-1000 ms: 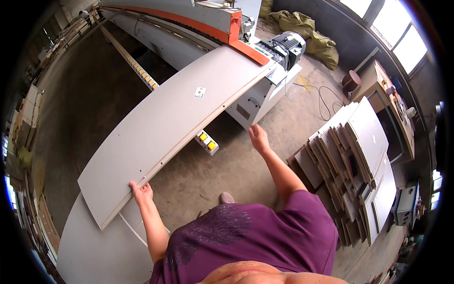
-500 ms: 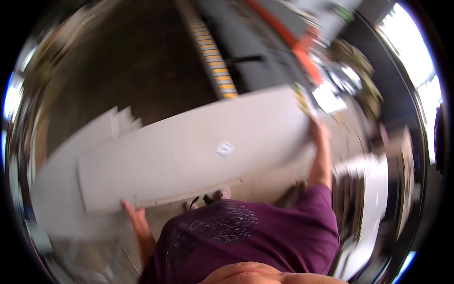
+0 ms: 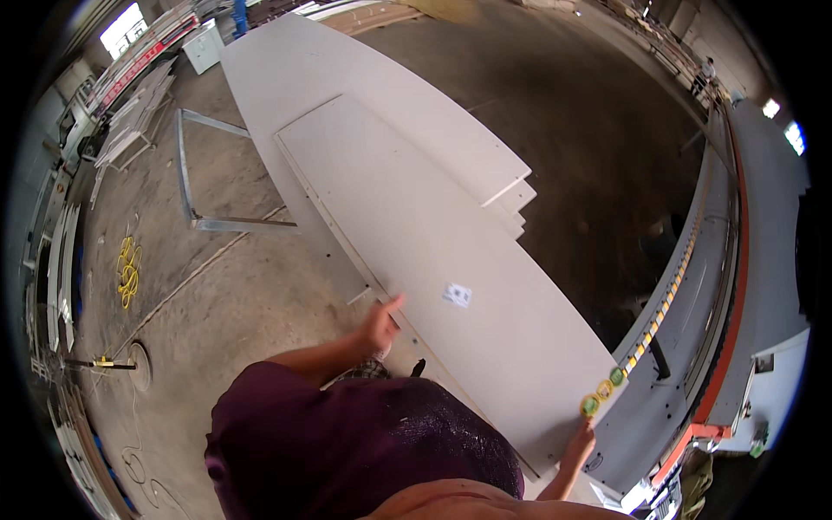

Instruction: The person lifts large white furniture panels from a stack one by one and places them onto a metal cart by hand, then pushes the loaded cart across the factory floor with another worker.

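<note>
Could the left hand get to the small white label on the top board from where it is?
Probably yes. The left hand sits at the near long edge of the top board, and the label lies just beyond it on bare board, with nothing between them.

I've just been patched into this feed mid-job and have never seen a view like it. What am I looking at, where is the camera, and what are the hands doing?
The picture comes from a wide fisheye camera worn on a person's head, looking down, so straight edges bend near the rim. The purple shirt at the bottom is the wearer's own. The left hand is on the near long edge of a long pale grey flat board; the right hand grips its near corner. That board lies over a stack of similar pale boards. On the right runs a long grey machine with an orange stripe and a yellow-and-black roller track. The concrete floor holds a grey metal frame and a coiled yellow cable.
</note>
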`<state>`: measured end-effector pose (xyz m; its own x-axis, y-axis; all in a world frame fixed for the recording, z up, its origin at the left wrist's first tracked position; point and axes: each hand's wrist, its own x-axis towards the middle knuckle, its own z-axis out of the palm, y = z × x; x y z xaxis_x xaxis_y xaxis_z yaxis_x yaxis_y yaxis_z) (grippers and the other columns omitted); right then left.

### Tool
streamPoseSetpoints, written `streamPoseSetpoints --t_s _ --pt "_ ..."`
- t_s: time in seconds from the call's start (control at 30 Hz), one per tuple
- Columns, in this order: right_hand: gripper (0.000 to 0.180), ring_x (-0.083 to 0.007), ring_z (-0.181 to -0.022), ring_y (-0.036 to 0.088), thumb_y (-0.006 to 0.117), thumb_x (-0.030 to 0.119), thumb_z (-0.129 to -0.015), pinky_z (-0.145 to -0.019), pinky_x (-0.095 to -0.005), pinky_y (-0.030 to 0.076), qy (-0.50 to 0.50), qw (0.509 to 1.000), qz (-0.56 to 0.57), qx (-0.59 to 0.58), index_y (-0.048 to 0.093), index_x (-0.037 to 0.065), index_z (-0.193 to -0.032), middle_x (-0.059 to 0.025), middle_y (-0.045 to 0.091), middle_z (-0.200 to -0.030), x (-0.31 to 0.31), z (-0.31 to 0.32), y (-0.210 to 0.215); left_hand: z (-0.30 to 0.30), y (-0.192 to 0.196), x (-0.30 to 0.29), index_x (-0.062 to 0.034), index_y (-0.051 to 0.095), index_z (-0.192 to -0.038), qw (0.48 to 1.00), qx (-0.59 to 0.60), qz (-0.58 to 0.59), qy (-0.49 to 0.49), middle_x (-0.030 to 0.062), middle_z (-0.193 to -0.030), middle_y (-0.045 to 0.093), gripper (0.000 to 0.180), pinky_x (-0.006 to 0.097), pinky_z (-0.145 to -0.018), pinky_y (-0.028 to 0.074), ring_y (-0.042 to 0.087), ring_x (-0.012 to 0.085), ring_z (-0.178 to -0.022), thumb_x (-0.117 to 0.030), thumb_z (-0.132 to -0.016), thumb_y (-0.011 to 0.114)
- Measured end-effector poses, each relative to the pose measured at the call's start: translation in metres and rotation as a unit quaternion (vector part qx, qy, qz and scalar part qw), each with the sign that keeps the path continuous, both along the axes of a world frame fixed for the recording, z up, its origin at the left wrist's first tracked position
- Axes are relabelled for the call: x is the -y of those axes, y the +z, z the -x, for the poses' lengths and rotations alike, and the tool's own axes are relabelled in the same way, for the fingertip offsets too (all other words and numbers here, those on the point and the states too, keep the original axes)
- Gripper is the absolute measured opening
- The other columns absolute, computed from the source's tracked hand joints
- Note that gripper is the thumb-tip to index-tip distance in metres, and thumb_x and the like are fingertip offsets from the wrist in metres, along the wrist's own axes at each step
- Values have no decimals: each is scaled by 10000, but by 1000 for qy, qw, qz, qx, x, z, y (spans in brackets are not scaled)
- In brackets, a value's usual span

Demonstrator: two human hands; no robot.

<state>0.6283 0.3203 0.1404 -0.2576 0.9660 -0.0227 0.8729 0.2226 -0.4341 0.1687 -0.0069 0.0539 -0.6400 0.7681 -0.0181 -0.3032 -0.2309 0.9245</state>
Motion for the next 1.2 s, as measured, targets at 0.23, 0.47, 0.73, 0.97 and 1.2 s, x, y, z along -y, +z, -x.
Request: streamPoseSetpoints --t_s 0.23,0.47,0.73,0.97,1.2 --pt "455 -134 -570 376 531 367 -960 -506 -347 349 42 949 204 -238 557 -35 -747 -43 436 -593 62 260 6 31 85 -17 -106 546 -1182 939 278 119 164 22 -1056 600 376 263 -740 482 594 131 -915 -266 -871 684" --pt "274 -139 -685 640 497 207 -974 -660 -310 575 231 729 516 -386 564 -40 -1075 -67 630 -859 125 487 84 253 94 43 -11 539 -1165 902 161 -3 401 79 -1016 603 509 317 -753 498 588 167 -898 -267 -792 773" --pt "403 -271 -834 693 528 218 -959 -765 -310 565 278 731 525 -336 506 -124 -1169 -226 650 -1025 138 559 10 348 -11 116 -13 300 -1411 708 -320 504 378 215 -1406 401 870 500 -1030 358 421 361 -1278 -400 -774 747" --pt "335 -245 -764 698 524 199 -931 -662 -311 560 190 817 525 -142 594 -100 -1065 -217 683 -946 121 387 -93 314 -14 100 -101 428 -1352 520 -518 635 244 118 -1350 493 615 463 -1073 317 433 292 -1287 -325 -827 655" --pt "272 -294 -787 683 601 261 -826 -707 -453 538 437 886 94 122 666 50 -986 -163 680 -855 157 161 -196 358 -9 76 -123 536 -1265 440 -597 650 169 70 -1159 628 350 432 -1050 360 521 248 -1197 -156 -928 448"
